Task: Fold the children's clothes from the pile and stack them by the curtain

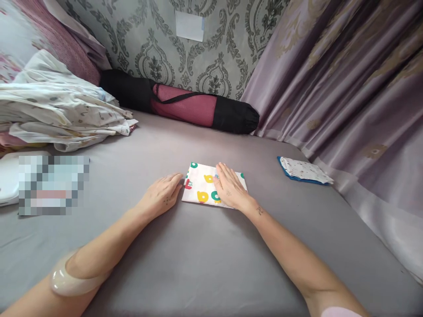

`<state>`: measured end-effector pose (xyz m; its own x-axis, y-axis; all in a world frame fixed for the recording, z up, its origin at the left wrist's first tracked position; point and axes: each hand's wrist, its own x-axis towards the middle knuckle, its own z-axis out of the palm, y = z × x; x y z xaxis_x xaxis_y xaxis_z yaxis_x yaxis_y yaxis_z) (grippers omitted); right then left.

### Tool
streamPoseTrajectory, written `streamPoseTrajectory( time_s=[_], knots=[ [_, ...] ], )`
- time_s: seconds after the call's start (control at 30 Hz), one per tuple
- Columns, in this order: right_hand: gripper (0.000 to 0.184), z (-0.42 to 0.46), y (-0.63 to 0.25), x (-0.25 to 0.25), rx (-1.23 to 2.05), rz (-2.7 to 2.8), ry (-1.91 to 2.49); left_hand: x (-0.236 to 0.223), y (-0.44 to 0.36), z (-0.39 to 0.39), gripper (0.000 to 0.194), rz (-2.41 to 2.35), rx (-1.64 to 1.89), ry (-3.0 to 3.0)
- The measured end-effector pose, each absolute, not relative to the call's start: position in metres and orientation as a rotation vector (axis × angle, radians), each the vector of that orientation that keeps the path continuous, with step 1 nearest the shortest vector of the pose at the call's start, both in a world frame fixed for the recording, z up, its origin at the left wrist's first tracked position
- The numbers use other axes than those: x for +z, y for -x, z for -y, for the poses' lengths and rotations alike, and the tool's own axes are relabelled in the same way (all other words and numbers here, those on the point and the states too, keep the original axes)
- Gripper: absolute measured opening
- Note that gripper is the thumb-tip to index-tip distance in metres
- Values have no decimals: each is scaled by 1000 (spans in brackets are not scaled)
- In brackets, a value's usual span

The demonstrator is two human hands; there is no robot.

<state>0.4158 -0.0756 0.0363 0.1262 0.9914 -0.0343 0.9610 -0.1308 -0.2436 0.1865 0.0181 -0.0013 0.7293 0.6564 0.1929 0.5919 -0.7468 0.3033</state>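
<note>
A folded white cloth [194,187] printed with yellow, green and red figures lies flat on the grey sheet, squared into a rectangle. My right hand [230,187] presses flat on its right half, fingers stretched out and pointing away from me, covering part of the print. At the cloth's left edge rests my left hand [164,192], fingers extended and side by side, holding nothing. Whether its fingertips touch the edge I cannot tell.
Crumpled patterned cloths [66,105] are heaped at the left, behind a blurred flat object [53,185]. Across the back lies a black and pink carrying bag [185,103]. To the right sits a small folded stack of cloth [306,170] near the purple curtain [330,79].
</note>
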Motion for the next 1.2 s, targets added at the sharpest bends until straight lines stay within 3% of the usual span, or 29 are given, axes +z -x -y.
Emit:
streamPoseTrajectory(
  time_s=[0.27,0.5,0.7,0.93,1.2],
  knots=[
    [67,66,-403,7,316,2013,2202,-4,-184,-21,38,-956,462,-2711],
    [67,61,-402,26,442,2034,2234,-3,-185,-20,39,-1038,402,-2714],
    [62,44,-377,43,371,2093,2110,-4,-184,-20,41,-1044,421,-2710],
    [62,24,-349,7,221,2083,2029,-8,-184,-23,42,-1028,475,-2701],
    [61,28,-361,17,465,2059,1916,-11,-184,-32,41,-992,548,-2672]
  ],
)
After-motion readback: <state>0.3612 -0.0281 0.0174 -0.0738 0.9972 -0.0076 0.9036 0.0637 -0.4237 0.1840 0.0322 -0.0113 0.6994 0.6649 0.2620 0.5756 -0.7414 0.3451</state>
